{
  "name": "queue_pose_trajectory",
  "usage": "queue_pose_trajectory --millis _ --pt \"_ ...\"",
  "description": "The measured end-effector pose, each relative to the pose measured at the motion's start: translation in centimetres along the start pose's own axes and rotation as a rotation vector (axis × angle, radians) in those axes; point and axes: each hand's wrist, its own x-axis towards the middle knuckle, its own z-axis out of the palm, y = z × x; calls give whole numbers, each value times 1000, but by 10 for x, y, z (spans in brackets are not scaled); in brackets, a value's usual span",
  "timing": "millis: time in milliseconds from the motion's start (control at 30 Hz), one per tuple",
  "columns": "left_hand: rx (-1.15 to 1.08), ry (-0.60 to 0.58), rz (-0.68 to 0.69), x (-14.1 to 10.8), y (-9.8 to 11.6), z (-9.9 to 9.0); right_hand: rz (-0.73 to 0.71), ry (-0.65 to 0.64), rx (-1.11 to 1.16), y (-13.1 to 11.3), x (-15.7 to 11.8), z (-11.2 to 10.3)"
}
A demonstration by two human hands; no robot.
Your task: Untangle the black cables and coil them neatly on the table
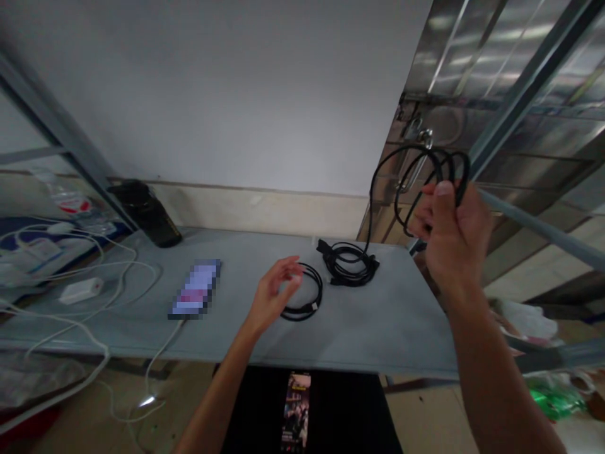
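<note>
Raised at the right, my right hand [449, 230] is closed around loops of a black cable [407, 149]. One strand of it hangs down to a coiled black cable bundle [350, 263] on the grey table [382, 328]. My left hand [276, 290] hovers over the table with fingers apart and nothing in them. Just beside and partly behind it lies a smaller black cable coil [319, 296], flat on the table, its left part hidden by the hand.
A lit phone [195, 289] with a white cord lies left of centre. Behind it a dark bottle [146, 213] leans. White cables, a white adapter [81, 291] and a clear bottle [78, 203] sit far left. Another phone [297, 413] is below the table edge. Metal bars [529, 88] frame the right.
</note>
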Motion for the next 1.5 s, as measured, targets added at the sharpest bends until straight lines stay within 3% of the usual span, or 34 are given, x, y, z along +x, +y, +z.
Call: queue_pose_trajectory --millis 133,267,367,567,733,800,1067,1233,1367,1500 --pt "-99 -137 -7 -44 52 35 73 -5 179 -28 -36 16" --pt "-81 -10 -52 -70 93 59 254 -92 290 -41 -88 29" --pt "-66 76 -113 -81 103 65 397 -162 349 -42 -124 33" --pt "-248 290 -230 -92 93 64 599 -321 361 -33 -184 38" --pt "-45 185 -471 -107 92 50 612 -419 257 -21 -218 42" --pt "-35 205 -509 -112 94 45 582 -499 214 -16 -222 40" --pt "-591 364 -422 -110 99 44 506 -700 118 -11 -228 40" --pt "-656 437 -300 -106 93 41 555 -812 175 -21 -240 48" --pt "-546 555 -253 -107 78 33 703 -760 301 -27 -245 58" --pt "-339 569 -255 -115 65 29 811 -502 538 -31 -244 66"
